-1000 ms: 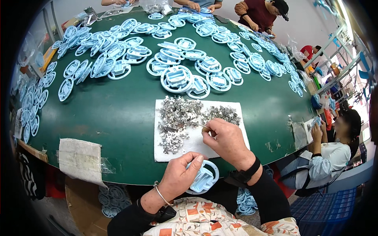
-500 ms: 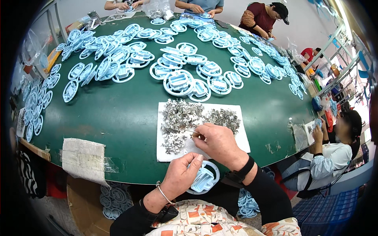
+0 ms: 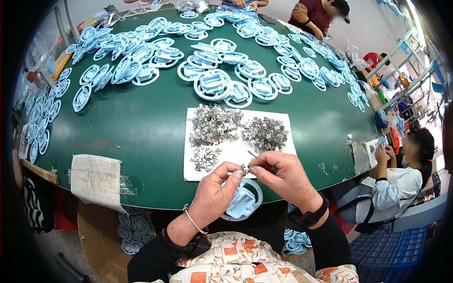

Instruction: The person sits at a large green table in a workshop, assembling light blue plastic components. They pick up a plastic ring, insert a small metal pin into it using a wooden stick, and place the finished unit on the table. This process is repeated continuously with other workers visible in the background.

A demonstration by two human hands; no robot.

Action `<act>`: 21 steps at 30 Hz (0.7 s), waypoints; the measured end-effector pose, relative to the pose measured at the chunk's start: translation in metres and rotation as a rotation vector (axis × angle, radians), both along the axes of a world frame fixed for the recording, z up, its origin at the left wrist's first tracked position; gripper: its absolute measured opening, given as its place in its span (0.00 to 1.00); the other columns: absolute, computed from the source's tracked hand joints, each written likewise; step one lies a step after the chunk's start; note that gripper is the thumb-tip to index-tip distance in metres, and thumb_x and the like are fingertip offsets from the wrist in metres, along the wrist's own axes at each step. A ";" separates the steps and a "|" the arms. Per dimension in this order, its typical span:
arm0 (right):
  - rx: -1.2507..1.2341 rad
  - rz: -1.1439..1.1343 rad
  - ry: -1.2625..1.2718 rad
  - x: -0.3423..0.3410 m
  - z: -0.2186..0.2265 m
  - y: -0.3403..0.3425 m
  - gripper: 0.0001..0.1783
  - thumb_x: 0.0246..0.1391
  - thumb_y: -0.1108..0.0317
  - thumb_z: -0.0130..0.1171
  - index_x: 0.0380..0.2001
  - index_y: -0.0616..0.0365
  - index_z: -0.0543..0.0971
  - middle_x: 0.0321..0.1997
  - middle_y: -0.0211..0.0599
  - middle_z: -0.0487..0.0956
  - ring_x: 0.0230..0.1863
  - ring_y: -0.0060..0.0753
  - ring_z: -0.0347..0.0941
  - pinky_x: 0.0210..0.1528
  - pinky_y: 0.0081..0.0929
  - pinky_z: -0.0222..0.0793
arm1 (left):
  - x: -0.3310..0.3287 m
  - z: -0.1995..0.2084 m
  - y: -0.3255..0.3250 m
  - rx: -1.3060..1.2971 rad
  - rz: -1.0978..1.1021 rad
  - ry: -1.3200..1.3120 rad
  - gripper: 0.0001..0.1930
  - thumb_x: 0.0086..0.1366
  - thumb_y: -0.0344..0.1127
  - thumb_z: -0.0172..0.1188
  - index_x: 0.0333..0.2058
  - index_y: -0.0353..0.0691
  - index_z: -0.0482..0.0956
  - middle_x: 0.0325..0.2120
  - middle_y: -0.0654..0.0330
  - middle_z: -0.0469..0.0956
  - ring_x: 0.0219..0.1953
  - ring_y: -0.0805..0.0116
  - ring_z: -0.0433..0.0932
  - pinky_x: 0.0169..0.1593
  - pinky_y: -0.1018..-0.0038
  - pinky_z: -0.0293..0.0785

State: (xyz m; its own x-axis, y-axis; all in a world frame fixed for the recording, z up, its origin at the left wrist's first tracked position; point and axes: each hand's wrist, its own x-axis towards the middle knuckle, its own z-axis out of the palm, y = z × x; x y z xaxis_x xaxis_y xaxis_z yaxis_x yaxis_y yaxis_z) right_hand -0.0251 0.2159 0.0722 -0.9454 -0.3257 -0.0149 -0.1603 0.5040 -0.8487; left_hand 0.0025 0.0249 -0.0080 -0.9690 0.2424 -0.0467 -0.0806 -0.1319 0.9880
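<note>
The left hand pinched a tiny metal piece between thumb and forefinger, its grip pressed together on it, while its lower fingers steadied a light blue plastic ring part that lay just beneath the grip at the near edge of the green counter. The right hand met it from the other side, its grip closed on a thin metal tool whose tip pointed up and away from the fingers, right beside the metal piece.

Just beyond both grips lay a white sheet carrying heaps of small metal clips, one large heap straight ahead, another to the right of it and a smaller one nearer the left grip. Farther off, well apart from the hands, rows of blue plastic rings covered the counter. To the left of the grip a taped cloth pad hung over the counter edge. To the right, a seated person worked at the rim; more people sat at the far side.

The hands hid most of the blue part, and the metal piece was too small to make out its shape. More blue rings under the counter were partly cut off by the person's sleeves.
</note>
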 end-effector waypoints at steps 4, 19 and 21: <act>-0.118 -0.006 -0.187 0.000 -0.003 0.003 0.09 0.63 0.69 0.65 0.39 0.66 0.83 0.29 0.24 0.80 0.30 0.11 0.68 0.32 0.17 0.67 | -0.001 0.002 0.000 0.015 -0.015 0.006 0.11 0.77 0.39 0.56 0.45 0.37 0.79 0.28 0.69 0.79 0.32 0.84 0.72 0.37 0.80 0.72; -0.380 -0.093 -0.258 0.016 -0.025 0.020 0.09 0.65 0.69 0.64 0.43 0.64 0.82 0.33 0.18 0.76 0.32 0.08 0.66 0.34 0.13 0.65 | -0.002 0.004 0.013 0.014 -0.022 -0.018 0.09 0.78 0.37 0.55 0.44 0.37 0.78 0.34 0.70 0.77 0.35 0.85 0.69 0.39 0.83 0.68; -0.346 -0.079 -0.265 0.017 -0.023 0.019 0.09 0.64 0.70 0.64 0.43 0.65 0.82 0.32 0.17 0.76 0.32 0.08 0.65 0.33 0.13 0.64 | -0.003 0.006 0.014 -0.008 -0.029 -0.016 0.09 0.77 0.37 0.55 0.44 0.37 0.78 0.34 0.70 0.77 0.35 0.85 0.69 0.40 0.83 0.69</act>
